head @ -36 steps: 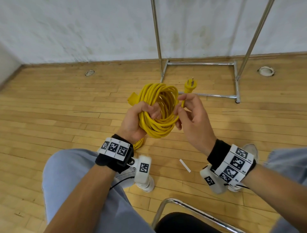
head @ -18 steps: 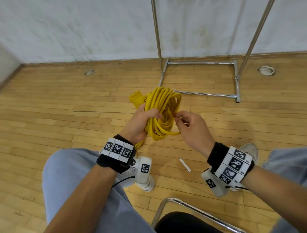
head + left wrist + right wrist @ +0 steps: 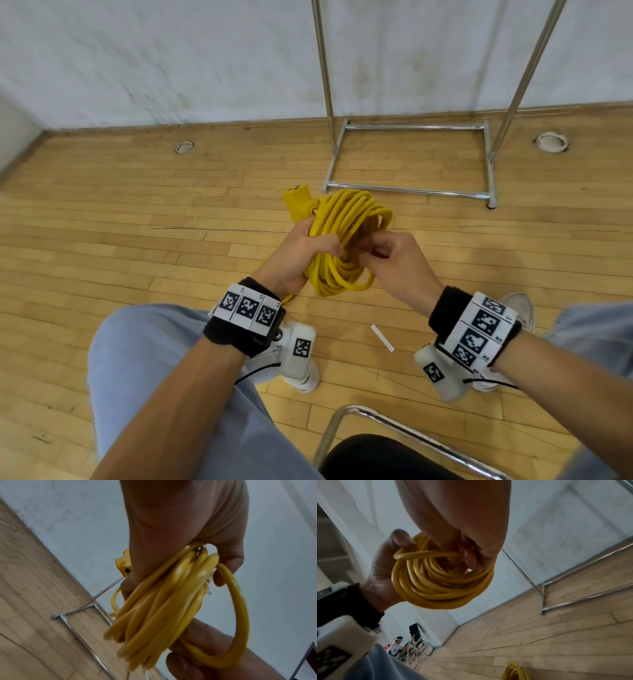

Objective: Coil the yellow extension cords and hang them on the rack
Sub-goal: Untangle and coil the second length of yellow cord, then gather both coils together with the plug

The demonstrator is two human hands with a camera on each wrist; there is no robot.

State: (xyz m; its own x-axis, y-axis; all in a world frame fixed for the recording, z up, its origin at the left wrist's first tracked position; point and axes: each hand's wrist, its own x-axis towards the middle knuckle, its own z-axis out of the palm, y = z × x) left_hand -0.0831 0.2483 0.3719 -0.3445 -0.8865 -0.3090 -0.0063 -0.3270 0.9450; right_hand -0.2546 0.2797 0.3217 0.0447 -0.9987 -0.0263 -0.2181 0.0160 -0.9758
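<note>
Head view: L hand (image 3: 301, 253) fist grips yellow cord coil (image 3: 346, 240) bundle; R hand (image 3: 394, 260) fingertips pinch a strand inside loops; socket end (image 3: 299, 202) sticks up.

Wooden plank floor (image 3: 137, 219) with rack base (image 3: 407, 192), white strip (image 3: 382, 338), second yellow coil (image 3: 516, 672).

We are looking at a bright yellow coiled cord (image 3: 346, 246), its socket end (image 3: 298, 200) the same yellow. We are seeing black wristbands (image 3: 239, 329) bearing white tags printed with black square-pixel patterns, and white camera blocks (image 3: 297, 349) carrying the same black-and-white marks. The floor (image 3: 120, 222) is showing honey-yellow wood planks with darker seams. The wall (image 3: 171, 51) is appearing off-white with grey smudges. The rack (image 3: 407, 192) is gleaming silver chrome. Our trousers (image 3: 144, 359) are showing pale blue denim. A white strip (image 3: 382, 338) is lying on the floor, and a second yellow coil (image 3: 516, 672) is showing in the right wrist view.
</note>
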